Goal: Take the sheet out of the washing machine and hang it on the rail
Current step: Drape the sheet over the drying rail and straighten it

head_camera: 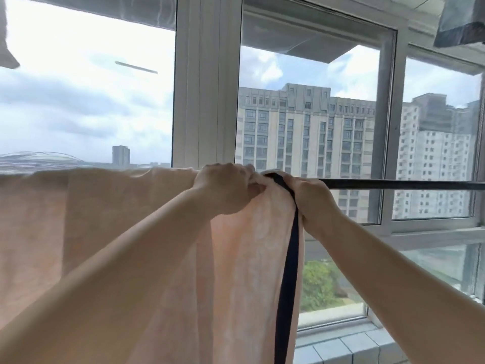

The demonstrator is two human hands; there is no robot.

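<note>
Up at window height, your left hand [225,191] and right hand [312,198] grip the bunched edge of a pale peach, softly mottled fabric sheet [157,232], fingers curled into the cloth on either side of its dark navy border strip [288,271]. Draped over a thin dark metal rail [399,184], the sheet spreads leftward from your hands and hangs in loose folds below them. Behind the rail stands a white-framed glass window [207,88], facing grey-beige apartment blocks [307,132].
</note>
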